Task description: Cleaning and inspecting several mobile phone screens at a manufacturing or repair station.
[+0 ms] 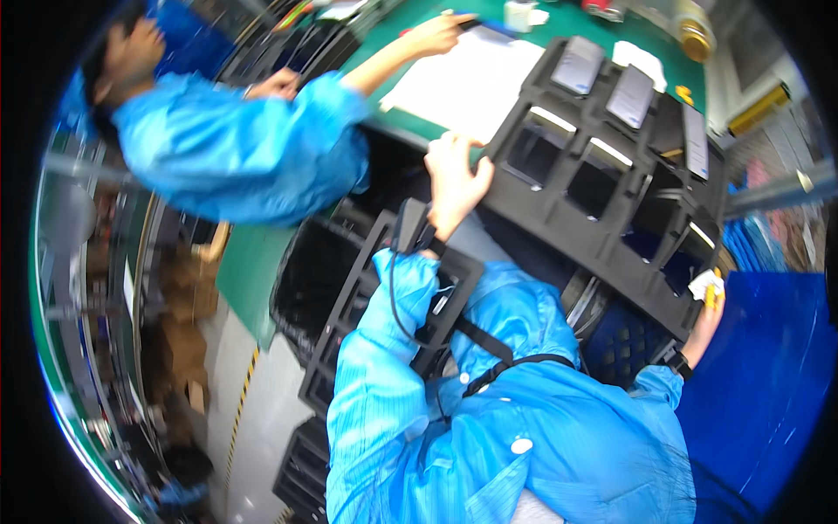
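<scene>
A large black tray [559, 214] with rectangular compartments lies in front of me. Dark glossy screen panels [593, 185] sit in its near row, and pale phone-shaped pieces [630, 96] in its far row. My left hand [457, 179] is beside the tray's left corner, thumb and fingers apart; whether it touches the edge is unclear. At the tray's right end, my right hand [705, 325] is closed on a crumpled white wipe [704, 285], with something small and yellow [715, 290] at its fingertips.
A co-worker in a blue coat [236, 144] reaches across the green table [384, 54] at left, over white sheets [467, 83]. A gold-coloured roll [694, 39] stands at the back right. Another black tray frame [349, 293] is beside my left arm, and a blue surface [759, 349] lies at right.
</scene>
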`<state>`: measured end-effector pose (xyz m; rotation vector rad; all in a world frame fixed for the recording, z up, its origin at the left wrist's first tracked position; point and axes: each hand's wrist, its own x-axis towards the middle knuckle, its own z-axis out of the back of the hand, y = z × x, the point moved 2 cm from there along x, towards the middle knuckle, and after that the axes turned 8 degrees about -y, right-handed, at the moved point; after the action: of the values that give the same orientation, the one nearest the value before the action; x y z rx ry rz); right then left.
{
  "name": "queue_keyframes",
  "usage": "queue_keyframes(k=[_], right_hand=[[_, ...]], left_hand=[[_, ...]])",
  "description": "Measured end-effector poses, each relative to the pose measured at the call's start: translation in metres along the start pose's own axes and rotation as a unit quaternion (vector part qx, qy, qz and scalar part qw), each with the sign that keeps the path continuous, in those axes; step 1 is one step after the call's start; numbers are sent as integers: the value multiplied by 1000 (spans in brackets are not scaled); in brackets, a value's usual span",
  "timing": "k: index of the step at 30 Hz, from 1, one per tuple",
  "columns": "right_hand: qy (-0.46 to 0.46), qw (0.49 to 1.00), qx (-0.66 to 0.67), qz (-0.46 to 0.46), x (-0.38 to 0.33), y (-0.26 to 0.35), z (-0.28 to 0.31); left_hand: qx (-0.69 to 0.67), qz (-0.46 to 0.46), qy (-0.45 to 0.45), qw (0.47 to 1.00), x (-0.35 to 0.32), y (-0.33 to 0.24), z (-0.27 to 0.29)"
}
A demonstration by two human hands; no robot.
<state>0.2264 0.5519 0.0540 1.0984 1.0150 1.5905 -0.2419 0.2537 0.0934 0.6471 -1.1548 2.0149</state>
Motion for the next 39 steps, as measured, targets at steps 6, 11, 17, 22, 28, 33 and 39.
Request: queue_keyframes(k=[6,11,17,22,28,33,39], right_hand=[[-20,997,-38,62,-43,83,10],[161,973,-53,158,-81,156,-84],[384,837,-31,390,-165,235,-250],[574,767,53,283,-222,172,-364],[641,706,-70,292,-272,132,-400],[604,762,-47,227,-276,131,-414],[669,743,-10,14,-280,131,-421]], left_hand=[[-16,84,1,996,-54,7,96],[18,155,82,984,-123,-6,185],[101,303,65,945,-205,-49,246],[95,424,-15,901,-262,-71,244],[218,422,-96,875,-266,-66,207],[255,506,7,824,-249,-47,184],[165,545,-122,813,-260,-14,178]])
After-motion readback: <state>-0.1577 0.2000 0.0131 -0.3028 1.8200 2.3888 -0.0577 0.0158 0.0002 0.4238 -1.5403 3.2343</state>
